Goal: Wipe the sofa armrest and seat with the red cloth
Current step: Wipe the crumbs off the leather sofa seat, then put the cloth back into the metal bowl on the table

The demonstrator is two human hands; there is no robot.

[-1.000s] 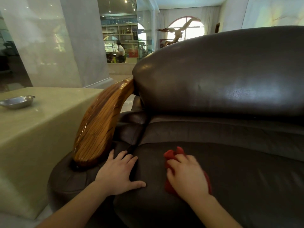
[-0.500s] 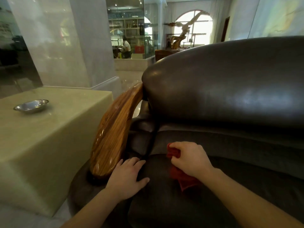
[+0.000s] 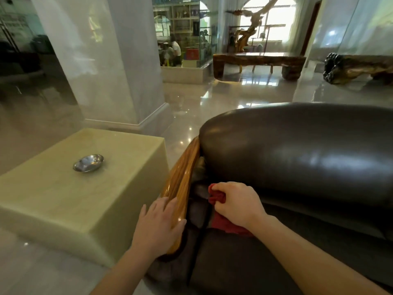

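A dark brown leather sofa (image 3: 297, 158) fills the right half of the view, with a polished wooden armrest (image 3: 180, 177) along its left side. My right hand (image 3: 236, 204) grips the red cloth (image 3: 221, 220) bunched in the fingers, pressed into the gap where the seat meets the armrest and backrest. Part of the cloth trails under my wrist onto the seat cushion (image 3: 244, 262). My left hand (image 3: 158, 225) lies flat with fingers spread on the lower end of the wooden armrest.
A pale stone block table (image 3: 63, 199) stands close on the left with a small metal dish (image 3: 88, 163) on it. Beyond are a white pillar (image 3: 110, 60), glossy floor, a wooden bench (image 3: 257, 60) and a carved root sculpture.
My right hand has slid the red cloth from the seat cushion up and left into the corner by the armrest. My left hand has moved from the seat edge onto the wooden armrest. The view has risen.
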